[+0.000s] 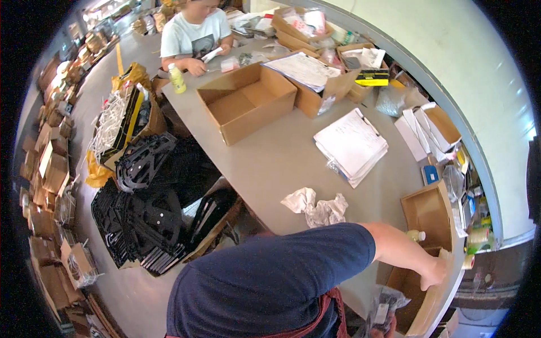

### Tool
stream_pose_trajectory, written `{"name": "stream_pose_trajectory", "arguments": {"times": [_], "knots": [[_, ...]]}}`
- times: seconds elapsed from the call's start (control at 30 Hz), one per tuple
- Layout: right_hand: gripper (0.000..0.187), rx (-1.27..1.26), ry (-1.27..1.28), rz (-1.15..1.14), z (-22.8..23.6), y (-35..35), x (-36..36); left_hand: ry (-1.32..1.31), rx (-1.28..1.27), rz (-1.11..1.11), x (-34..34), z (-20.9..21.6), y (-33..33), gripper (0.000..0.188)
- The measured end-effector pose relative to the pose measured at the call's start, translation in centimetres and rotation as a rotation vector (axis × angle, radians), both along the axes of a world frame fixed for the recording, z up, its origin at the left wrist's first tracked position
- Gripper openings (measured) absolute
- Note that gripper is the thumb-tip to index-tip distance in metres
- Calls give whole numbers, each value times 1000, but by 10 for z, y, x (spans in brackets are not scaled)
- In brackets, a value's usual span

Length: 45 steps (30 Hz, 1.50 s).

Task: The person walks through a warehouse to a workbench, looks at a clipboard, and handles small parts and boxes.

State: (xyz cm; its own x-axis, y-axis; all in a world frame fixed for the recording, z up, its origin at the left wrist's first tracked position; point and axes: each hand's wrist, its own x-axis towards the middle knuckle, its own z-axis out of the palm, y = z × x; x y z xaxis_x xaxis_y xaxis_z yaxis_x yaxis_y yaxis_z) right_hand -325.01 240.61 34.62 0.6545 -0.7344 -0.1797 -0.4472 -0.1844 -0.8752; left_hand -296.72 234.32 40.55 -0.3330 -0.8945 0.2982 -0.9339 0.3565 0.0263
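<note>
My left arm, in a navy sleeve, reaches across to the right. Its hand [434, 274] is bent over the side flap of an open cardboard box [411, 315] at the table's right edge, fingers closed at the flap and partly hidden. Low in the picture, part of my right hand [389, 329] shows against a clear plastic bag [384, 304] with something dark in it, and seems to grip it. The bag is beside the box. Just behind the box stands a small bottle with a pale cap [416, 235].
Crumpled paper [316, 207] and a stack of written sheets [352, 143] lie on the grey table [265, 169]. Beyond stands an open cardboard box [248, 98]. A co-worker [196, 34] handles small items at the far end. Black plastic parts [152, 208] fill cartons at left.
</note>
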Motion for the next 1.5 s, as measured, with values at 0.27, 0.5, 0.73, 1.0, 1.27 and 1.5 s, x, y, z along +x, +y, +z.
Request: {"name": "stream_pose_trajectory", "arguments": {"times": [0.27,0.5,0.73,1.0,1.27,1.5], "knots": [[67,9,-233,9,2,-39,129,252,-23,90,43,2,-10,37],[61,-653,37,-7,-39,-95,149,274,108,161,31,18,0,31],[50,-1023,133,6,-74,-122,114,297,39,24,26,18,2,49],[47,-1061,380,-134,-100,-125,108,162,114,42,22,-1,-9,73],[69,-863,399,-236,-133,-130,103,19,144,96,-2,0,-5,96],[70,-757,696,-274,-138,-180,102,74,69,42,-1,-1,-23,84]]}}
